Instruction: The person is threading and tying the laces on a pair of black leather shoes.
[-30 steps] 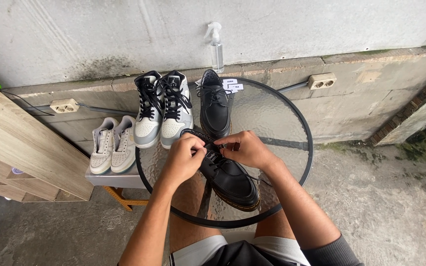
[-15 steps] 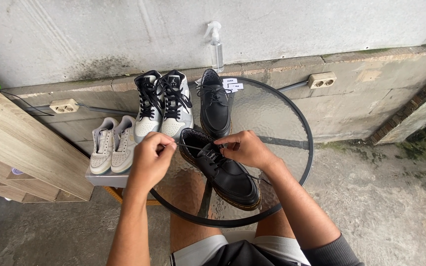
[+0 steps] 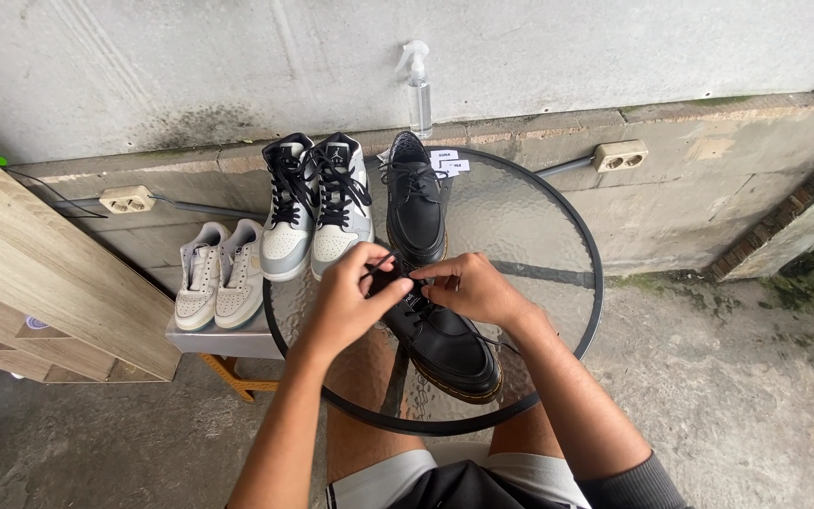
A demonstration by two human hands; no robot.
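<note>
A black leather shoe (image 3: 449, 347) with a yellow-stitched sole lies on a round glass table (image 3: 558, 236), toe pointing toward me. My left hand (image 3: 346, 297) pinches a black lace end above the shoe's opening. My right hand (image 3: 468, 287) rests on the lacing at the shoe's throat, fingers closed on the lace there. The two hands almost meet over the tongue. A second, matching black shoe (image 3: 415, 207) stands farther back on the table.
A pair of grey-and-white high-top sneakers (image 3: 313, 212) with black laces sits at the table's left. Two pale low sneakers (image 3: 214, 273) rest on a lower metal shelf. A spray bottle (image 3: 417, 90) stands on the concrete ledge. A wooden board (image 3: 40, 283) leans at left.
My left hand, which had pulled the lace out to the left half a second ago, has come back in toward the shoe's opening. The right hand stayed on the lacing.
</note>
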